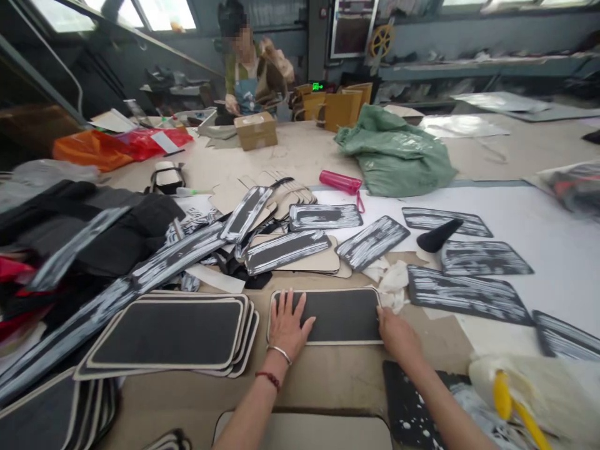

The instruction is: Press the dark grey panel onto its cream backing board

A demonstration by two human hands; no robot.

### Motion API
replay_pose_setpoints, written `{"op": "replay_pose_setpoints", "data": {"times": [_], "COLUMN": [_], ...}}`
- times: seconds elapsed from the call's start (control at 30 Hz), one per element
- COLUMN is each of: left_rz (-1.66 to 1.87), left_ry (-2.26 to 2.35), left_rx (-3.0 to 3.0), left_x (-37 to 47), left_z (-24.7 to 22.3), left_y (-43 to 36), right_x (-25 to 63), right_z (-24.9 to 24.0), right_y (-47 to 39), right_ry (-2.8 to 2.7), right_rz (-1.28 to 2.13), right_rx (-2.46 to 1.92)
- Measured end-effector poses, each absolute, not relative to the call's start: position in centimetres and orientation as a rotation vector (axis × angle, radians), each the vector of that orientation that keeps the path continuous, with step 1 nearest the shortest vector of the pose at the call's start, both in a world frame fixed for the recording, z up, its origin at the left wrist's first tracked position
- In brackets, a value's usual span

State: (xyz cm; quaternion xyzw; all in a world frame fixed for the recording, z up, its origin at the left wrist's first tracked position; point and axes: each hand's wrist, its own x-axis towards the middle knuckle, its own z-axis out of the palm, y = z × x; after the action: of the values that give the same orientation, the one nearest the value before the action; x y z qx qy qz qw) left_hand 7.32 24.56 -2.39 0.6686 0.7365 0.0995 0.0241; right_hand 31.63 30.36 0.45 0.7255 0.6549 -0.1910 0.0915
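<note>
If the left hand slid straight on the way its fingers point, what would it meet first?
Past the black panel under the left hand, probably the beige piece beneath a white-streaked strip; heights are hard to judge.

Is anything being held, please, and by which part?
The right hand holds a flat black rectangular panel with a cream border at its right edge; the left hand lies spread on the panel's left part.
</note>
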Motion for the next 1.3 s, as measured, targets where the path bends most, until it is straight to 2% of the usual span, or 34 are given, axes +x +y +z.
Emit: {"op": "replay_pose_setpoints", "data": {"times": [0.17,0.23,0.37,0.47,0.6,0.93,1.07,1.3], "left_rz": [0.236,0.25,0.27,0.267,0.264,0.287,0.427,0.991], "left_ry": [2.289,2.289,2.287,2.283,2.276,2.164,2.178,2.479], "left_rx": [2.14,2.156,2.155,2.152,2.167,2.243,2.154,1.521], "left_x": [7.2,7.3,7.2,7.2,7.1,5.7,5.5,5.3], "left_z": [-2.6,-2.5,-2.5,-2.5,-2.6,-2.7,-2.8,-3.3], "left_y": [24.5,24.4,24.5,24.5,24.5,24.6,24.4,22.8], "right_x": [32.2,31.7,29.7,28.6,28.8,29.3,29.3,29.1], "right_z": [1.9,2.4,1.1,-1.5,-4.2,-5.4,-5.6,-5.2], "right_y": [30.4,30.5,31.3,31.7,31.9,32.0,32.1,32.0], "right_ry": [1.93,2.163,2.825,2.951,2.886,2.954,2.962,2.925], "right_rz": [-0.334,-0.17,0.062,0.062,-0.016,0.016,0.042,0.002], "right_rx": [2.313,2.282,1.921,1.739,1.756,1.759,1.756,1.765]}}
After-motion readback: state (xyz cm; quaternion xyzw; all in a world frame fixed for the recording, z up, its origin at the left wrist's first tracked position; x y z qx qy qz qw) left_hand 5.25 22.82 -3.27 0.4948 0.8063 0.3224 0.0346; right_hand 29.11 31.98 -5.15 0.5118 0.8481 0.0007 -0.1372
